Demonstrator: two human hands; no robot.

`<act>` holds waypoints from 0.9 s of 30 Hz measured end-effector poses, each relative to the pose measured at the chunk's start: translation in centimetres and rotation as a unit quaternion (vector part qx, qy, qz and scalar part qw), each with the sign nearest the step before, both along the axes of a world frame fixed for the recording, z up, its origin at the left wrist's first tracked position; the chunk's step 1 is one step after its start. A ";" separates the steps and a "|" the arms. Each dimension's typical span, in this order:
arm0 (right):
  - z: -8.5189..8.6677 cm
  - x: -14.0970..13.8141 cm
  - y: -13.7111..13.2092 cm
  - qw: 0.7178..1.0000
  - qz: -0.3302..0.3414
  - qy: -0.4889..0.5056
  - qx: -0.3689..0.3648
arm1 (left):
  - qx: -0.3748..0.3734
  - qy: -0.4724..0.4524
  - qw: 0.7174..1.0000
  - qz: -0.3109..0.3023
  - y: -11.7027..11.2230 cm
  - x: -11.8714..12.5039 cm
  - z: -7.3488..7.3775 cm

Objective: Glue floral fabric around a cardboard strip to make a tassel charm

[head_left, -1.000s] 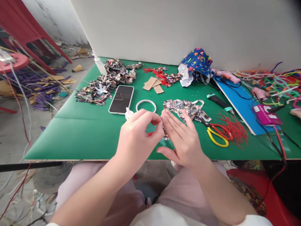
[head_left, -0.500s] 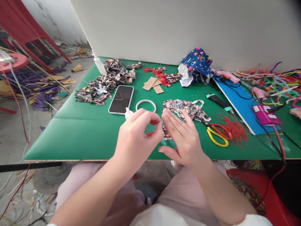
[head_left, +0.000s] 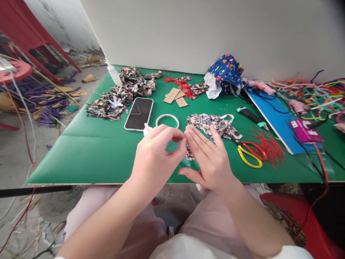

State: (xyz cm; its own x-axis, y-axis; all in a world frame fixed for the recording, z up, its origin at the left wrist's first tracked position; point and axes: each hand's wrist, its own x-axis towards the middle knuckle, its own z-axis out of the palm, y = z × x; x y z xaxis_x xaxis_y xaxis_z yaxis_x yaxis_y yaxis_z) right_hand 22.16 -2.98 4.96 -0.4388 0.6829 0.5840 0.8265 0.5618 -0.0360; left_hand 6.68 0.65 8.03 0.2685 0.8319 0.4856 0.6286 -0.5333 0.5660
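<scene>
Thumb and forefinger of my left hand (head_left: pixel 159 154) are pinched in a ring; what lies between their tips, if anything, is too small to make out. Against those tips rests my right hand (head_left: pixel 208 158), fingers stretched flat and thumb spread. Part of a small flowered fabric piece (head_left: pixel 190 154) shows on the table behind the hands. Just beyond them lie a roll of white tape (head_left: pixel 167 116) and a larger patterned fabric piece (head_left: pixel 206 121). A white nozzle (head_left: pixel 147 129) pokes out behind my left hand, the rest of it hidden.
On the green table (head_left: pixel 81 154) are a phone (head_left: pixel 139 114), scissors (head_left: pixel 249 154), red threads (head_left: pixel 269 147), a utility knife (head_left: pixel 252 117) and cardboard pieces (head_left: pixel 175 97). Fabric scraps (head_left: pixel 115 99) lie left. A blue board (head_left: pixel 269 115), a purple box (head_left: pixel 306 131) and cords are at right.
My right hand has shifted very slightly left, its fingertips now overlapping the left pinch a little more. The things on the table have stayed put.
</scene>
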 end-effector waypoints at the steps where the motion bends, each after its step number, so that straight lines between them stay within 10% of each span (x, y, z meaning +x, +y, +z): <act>1: 0.0 0.0 0.0 1.000 0.000 -0.002 0.001 | 0.004 0.002 1.000 0.000 0.0 0.0 0.0; 27: -0.2 -0.1 -0.1 1.000 0.004 0.009 -0.007 | 0.059 0.031 0.998 0.003 0.1 0.0 -0.3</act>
